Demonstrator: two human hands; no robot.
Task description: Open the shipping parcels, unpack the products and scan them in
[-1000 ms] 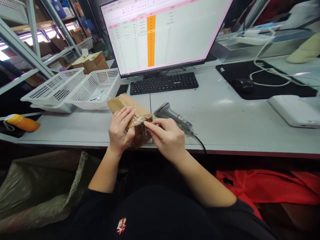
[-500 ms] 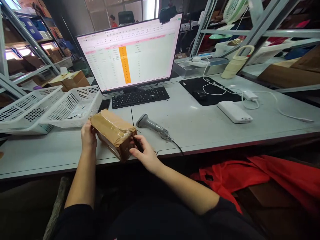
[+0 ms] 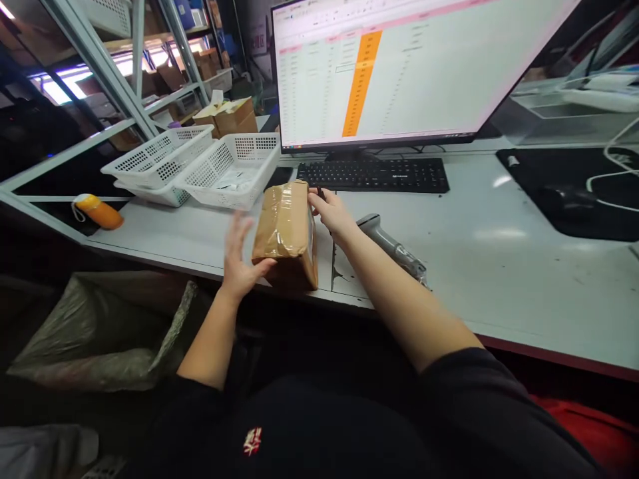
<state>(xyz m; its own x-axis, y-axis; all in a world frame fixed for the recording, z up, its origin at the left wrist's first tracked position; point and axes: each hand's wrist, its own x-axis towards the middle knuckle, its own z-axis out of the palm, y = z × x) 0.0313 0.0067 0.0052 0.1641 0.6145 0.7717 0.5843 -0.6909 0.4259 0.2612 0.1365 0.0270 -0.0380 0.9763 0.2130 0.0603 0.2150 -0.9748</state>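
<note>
A brown parcel wrapped in clear tape lies lengthwise on the grey table near its front edge. My left hand is at the parcel's near left end, fingers spread and motion-blurred, thumb against the parcel. My right hand reaches over to the far right corner, fingers curled against that end. A small dark thing shows at its fingertips; I cannot make it out. A grey barcode scanner lies just right of my right forearm.
A monitor with a spreadsheet and a black keyboard stand behind the parcel. Two white mesh baskets sit at the left, a cardboard box behind them. A mouse rests on a black mat. A greenish bag lies below left.
The parcel has turned lengthwise and moved further onto the table. My right hand went from its near end to its far end; my left hand came off the far end to the near side.
</note>
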